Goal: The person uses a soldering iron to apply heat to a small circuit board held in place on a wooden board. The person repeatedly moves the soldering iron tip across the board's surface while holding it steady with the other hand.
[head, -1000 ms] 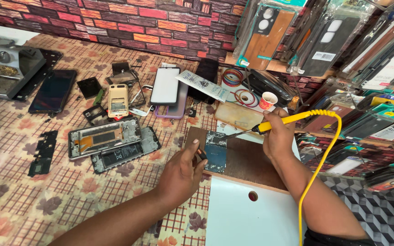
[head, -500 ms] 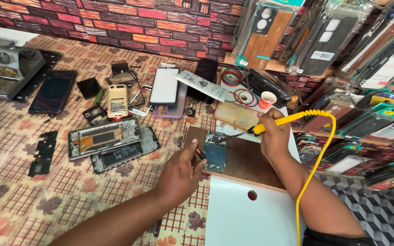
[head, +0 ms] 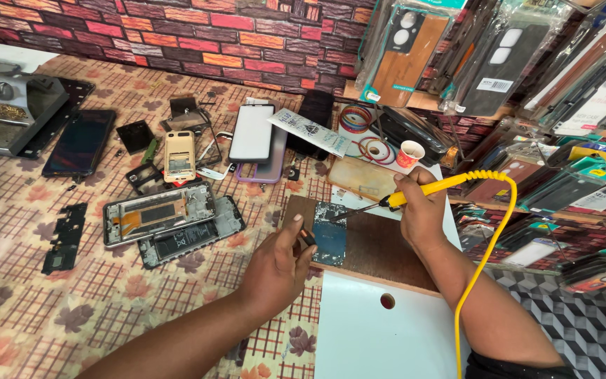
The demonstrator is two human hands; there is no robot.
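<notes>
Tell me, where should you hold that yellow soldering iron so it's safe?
Hold the soldering iron by its yellow handle, from above, as the right hand does. The thin dark metal end points down at the small circuit board, so fingers probably belong behind it, on the cable side.

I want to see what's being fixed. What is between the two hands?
In the head view, a small blue circuit board lies on the brown wooden board between the left hand and right hand.

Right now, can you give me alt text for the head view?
A right hand holds a yellow soldering iron with its tip at a small blue circuit board on a brown wooden board, while the left hand steadies it. Opened phones lie on a patterned tablecloth.
</notes>
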